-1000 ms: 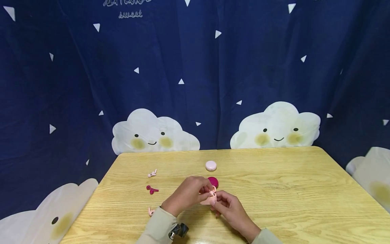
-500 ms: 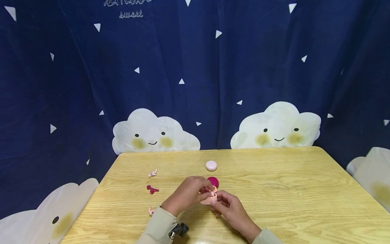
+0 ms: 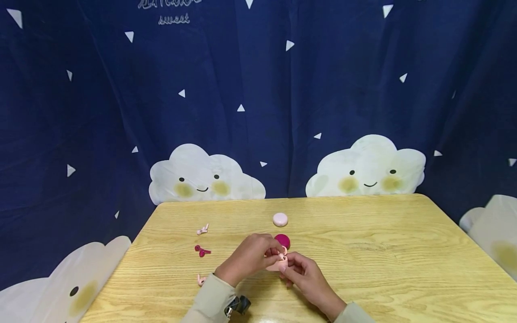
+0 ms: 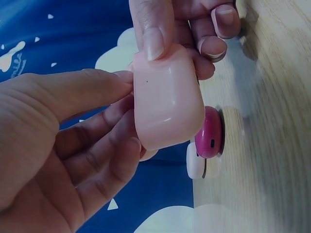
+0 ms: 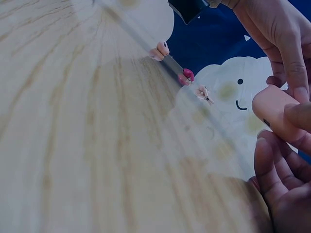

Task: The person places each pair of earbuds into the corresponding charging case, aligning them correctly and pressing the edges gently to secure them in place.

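Note:
My right hand [image 3: 308, 280] holds a peach earbud case [image 4: 167, 99] above the table, its thumb on the front face. In the head view the case's lid [image 3: 285, 249] stands raised. At the opening my left hand [image 3: 252, 258] pinches a small pale earbud [image 3: 281, 256], mostly hidden by the fingers. The left wrist view shows that hand's thumb [image 4: 97, 92] at the case's edge, other fingers behind it. The inside of the case is out of sight. Part of a peach earbud [image 3: 201, 280] lies on the table beside my left sleeve.
A magenta round case [image 3: 282, 241] sits just behind my hands, and a pale pink case [image 3: 280, 219] farther back. On the left lie magenta earbuds [image 3: 203, 251] and pale pink earbuds [image 3: 203, 229]. A dark blue curtain [image 3: 258, 89] hangs behind the wooden table [image 3: 383, 251].

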Available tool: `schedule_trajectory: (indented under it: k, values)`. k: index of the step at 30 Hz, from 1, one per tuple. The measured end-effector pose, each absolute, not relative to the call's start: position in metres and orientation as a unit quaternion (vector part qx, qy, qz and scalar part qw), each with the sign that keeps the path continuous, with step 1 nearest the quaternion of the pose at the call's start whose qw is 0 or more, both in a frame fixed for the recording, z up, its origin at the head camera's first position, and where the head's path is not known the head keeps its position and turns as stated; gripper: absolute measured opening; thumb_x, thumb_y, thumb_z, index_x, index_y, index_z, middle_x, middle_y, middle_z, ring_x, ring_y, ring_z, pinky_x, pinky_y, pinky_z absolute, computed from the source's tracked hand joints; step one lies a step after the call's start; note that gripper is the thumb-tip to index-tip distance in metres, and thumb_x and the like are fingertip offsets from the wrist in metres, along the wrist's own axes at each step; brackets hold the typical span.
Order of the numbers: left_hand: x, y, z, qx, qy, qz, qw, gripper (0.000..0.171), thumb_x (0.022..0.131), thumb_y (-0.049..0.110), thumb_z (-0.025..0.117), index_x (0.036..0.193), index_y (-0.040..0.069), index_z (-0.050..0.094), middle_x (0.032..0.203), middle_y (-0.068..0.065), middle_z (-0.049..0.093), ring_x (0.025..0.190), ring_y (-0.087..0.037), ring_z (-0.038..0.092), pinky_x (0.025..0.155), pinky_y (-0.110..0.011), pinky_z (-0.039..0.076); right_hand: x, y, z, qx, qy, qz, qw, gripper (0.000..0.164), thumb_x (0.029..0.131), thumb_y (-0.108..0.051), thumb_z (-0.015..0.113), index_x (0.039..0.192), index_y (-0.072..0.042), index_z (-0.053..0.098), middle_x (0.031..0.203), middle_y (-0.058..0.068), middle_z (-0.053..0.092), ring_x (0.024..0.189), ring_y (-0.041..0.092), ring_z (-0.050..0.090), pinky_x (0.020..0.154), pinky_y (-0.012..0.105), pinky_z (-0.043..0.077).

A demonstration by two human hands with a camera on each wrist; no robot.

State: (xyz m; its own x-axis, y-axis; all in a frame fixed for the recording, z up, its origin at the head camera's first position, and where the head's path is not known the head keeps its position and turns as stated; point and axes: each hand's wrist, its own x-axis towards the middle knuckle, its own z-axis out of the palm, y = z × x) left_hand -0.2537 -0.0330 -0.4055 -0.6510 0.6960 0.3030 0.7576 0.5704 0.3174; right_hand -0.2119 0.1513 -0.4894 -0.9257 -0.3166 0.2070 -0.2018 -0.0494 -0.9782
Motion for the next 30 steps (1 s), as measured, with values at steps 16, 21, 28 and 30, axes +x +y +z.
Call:
schedule_trajectory:
  k: [16, 21, 28, 30]
  values:
    - [-0.254, -0.034, -0.409, -0.422, -0.879, -0.202, 0.093, 0.01, 0.083, 0.013, 0.075, 0.092, 0.016, 0.071, 0.079, 0.009, 0.061, 0.07, 0.001, 0.056, 0.065, -0.01, 0.042, -0.211, 0.152, -0.488, -0.201, 0.693, -0.692, 0.039, 0.028, 0.095, -0.014, 0.061, 0.114, 0.007, 0.058, 0.096, 0.031, 0.059, 0.076, 0.015, 0.062, 0.061, 0.03, 0.055]
    - [-0.253, -0.034, -0.409, -0.42, -0.881, -0.192, 0.102, 0.008, 0.084, 0.014, 0.074, 0.091, 0.016, 0.072, 0.078, 0.009, 0.059, 0.069, -0.001, 0.054, 0.063, -0.011, 0.041, -0.211, 0.153, -0.487, -0.199, 0.694, -0.691, 0.042, 0.028, 0.095, -0.015, 0.061, 0.114, 0.006, 0.058, 0.094, 0.031, 0.06, 0.075, 0.015, 0.061, 0.061, 0.03, 0.055]
    - [-0.254, -0.046, -0.398, -0.398, -0.887, -0.224, 0.073, 0.009, 0.085, 0.017, 0.072, 0.091, 0.017, 0.065, 0.081, 0.011, 0.059, 0.073, -0.004, 0.058, 0.065, -0.015, 0.044, -0.212, 0.151, -0.49, -0.187, 0.696, -0.693, 0.03, 0.027, 0.093, -0.013, 0.064, 0.111, 0.007, 0.06, 0.091, 0.027, 0.061, 0.071, 0.014, 0.061, 0.059, 0.03, 0.055]
    - [-0.255, -0.052, -0.395, -0.39, -0.882, -0.257, 0.062, 0.011, 0.086, 0.016, 0.072, 0.092, 0.018, 0.063, 0.082, 0.011, 0.061, 0.074, -0.005, 0.059, 0.065, -0.018, 0.047, -0.212, 0.151, -0.491, -0.184, 0.696, -0.694, 0.025, 0.026, 0.093, -0.011, 0.064, 0.11, 0.008, 0.06, 0.088, 0.025, 0.062, 0.069, 0.014, 0.061, 0.059, 0.03, 0.055]
